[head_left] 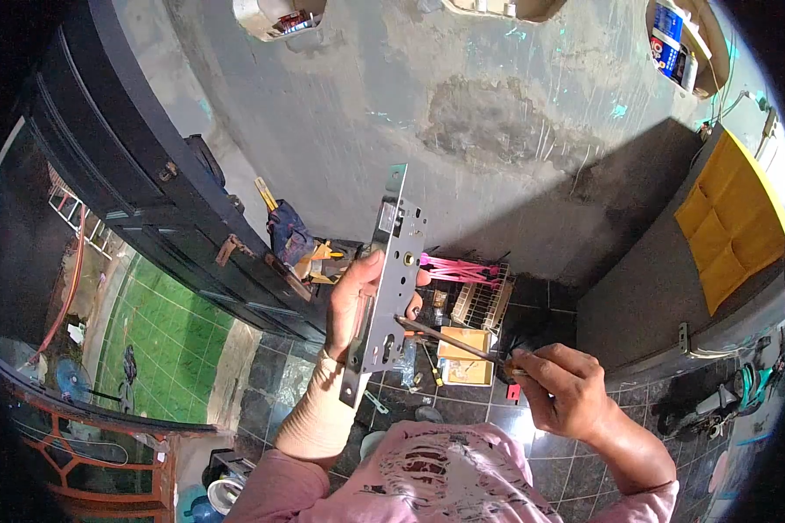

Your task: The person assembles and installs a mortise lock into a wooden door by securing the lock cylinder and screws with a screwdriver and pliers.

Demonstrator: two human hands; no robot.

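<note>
A metal mortise lock (398, 279) with a long faceplate stands tilted in front of me, its side dotted with holes. My left hand (355, 301) is closed around it, thumb on the near edge and fingers behind, partly hidden by the lock body. In my right hand (563, 388) I grip a screwdriver (453, 340) by its handle, which my fingers mostly cover. The long shaft points left, its tip at the lock's side just above the larger keyhole-shaped cutout.
On the left stands a dark panelled door (139, 166). A yellow organiser tray (467, 353), a wire rack (484, 301) and pink plastic pieces (462, 268) lie on the tiled floor. A tool bag (288, 231) leans by the wall; a yellow cushioned panel (733, 218) hangs at right.
</note>
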